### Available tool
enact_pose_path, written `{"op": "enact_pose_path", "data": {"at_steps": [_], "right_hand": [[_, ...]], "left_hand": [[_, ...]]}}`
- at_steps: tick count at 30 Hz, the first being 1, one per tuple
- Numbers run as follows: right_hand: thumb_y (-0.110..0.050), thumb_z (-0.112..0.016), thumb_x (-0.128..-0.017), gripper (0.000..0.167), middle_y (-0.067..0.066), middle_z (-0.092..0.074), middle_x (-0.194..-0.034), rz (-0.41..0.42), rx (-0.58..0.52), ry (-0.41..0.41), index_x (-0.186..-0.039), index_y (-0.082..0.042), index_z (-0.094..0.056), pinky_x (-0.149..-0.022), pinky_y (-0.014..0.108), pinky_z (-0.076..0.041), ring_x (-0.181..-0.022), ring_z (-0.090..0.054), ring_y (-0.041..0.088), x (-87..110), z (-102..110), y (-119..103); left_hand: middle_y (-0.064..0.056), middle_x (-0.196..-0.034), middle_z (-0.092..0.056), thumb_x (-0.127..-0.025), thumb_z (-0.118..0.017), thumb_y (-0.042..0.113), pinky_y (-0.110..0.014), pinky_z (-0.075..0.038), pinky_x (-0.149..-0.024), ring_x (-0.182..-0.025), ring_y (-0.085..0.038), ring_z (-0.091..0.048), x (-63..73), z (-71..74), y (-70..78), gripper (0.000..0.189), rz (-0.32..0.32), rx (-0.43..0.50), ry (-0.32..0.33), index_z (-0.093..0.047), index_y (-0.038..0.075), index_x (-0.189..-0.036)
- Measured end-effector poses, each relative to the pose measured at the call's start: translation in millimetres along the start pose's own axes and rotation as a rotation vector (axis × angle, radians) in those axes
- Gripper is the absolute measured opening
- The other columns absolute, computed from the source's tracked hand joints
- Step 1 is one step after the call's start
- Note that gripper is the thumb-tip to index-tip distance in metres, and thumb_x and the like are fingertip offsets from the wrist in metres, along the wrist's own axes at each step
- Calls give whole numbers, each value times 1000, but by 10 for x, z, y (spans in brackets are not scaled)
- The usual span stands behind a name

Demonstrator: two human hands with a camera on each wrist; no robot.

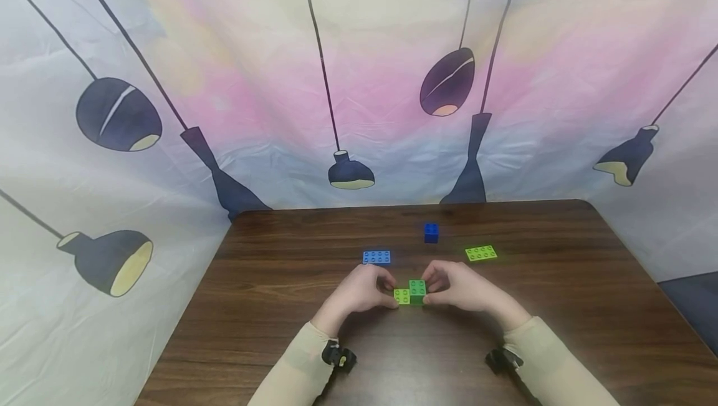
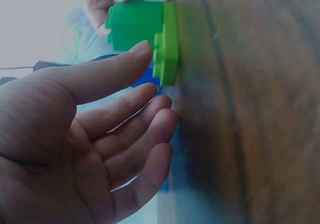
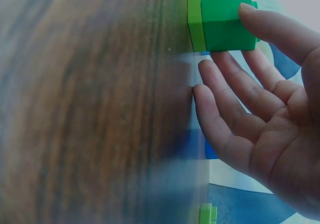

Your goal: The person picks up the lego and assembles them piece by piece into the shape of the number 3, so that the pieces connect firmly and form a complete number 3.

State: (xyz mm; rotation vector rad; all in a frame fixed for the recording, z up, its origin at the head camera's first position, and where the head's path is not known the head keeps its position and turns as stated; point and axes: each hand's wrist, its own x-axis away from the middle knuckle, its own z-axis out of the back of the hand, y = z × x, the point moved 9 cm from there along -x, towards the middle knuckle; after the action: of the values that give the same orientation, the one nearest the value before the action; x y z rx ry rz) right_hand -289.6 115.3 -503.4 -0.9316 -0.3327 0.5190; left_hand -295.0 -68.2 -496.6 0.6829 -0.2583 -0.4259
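Note:
My left hand (image 1: 361, 289) curls its thumb and fingers around the left end of a light green studded plate (image 1: 401, 296); in the left wrist view its thumb tip is right at the plate's studs (image 2: 158, 58). A taller green brick (image 1: 417, 292) sits upright on the plate's right part. Thumb in front and fingers behind, my right hand (image 1: 462, 287) pinches this brick. The right wrist view shows the thumb on the green brick (image 3: 227, 23), its remaining fingers spread below. The plate lies flat, close over the tabletop.
Behind the hands on the brown wooden table (image 1: 269, 306) lie a light blue plate (image 1: 376, 257), a dark blue brick (image 1: 430, 232) and another light green plate (image 1: 480, 253). A cloth printed with lamps (image 1: 351, 172) hangs at the table's far edge.

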Motion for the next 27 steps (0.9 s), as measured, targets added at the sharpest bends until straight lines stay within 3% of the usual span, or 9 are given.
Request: {"op": "enact_pose_path", "data": {"at_steps": [4,9,12,19,27], "right_hand": [[-23,-89,-89,33,-1,-76,-108,1,3,0,-112,-13,-67,-80,35,-61,-101,-74,18,5,6,1],[-25,-90,-89,34,-2,-76,-107,5,15,1,-112,-14,-67,-81,35,-61,-100,-73,17,2,20,4],[-25,-90,-89,34,-2,-76,-107,5,19,2,-112,-14,-67,-81,35,-61,-100,-73,17,6,25,5],[-24,-89,-90,33,-1,-76,-108,6,-7,-5,-112,-13,-67,-82,36,-61,-100,-74,18,15,2,-13],[-23,-89,-90,32,-2,-76,-108,2,7,-6,-112,-13,-68,-85,38,-61,-100,-73,17,17,6,-23]], "left_hand": [[3,-100,-77,-84,-93,21,-32,-56,-76,-86,-9,-66,5,147,-10,29,-19,37,31,-82,11,-108],[0,-99,-75,-89,-89,18,-31,-55,-64,-77,-15,-65,12,354,-34,29,-32,94,95,-80,7,-114],[-4,-99,-75,-90,-88,16,-32,-54,-63,-78,-18,-65,-2,436,-43,30,-41,116,129,-79,4,-116],[-5,-116,-77,-93,-85,19,-44,-57,-94,-109,-25,-70,-128,484,-83,32,-13,139,180,-78,7,-122],[-8,-125,-75,-91,-87,16,-50,-54,-103,-119,-29,-69,-284,513,-190,36,0,150,255,-77,7,-125]]}}
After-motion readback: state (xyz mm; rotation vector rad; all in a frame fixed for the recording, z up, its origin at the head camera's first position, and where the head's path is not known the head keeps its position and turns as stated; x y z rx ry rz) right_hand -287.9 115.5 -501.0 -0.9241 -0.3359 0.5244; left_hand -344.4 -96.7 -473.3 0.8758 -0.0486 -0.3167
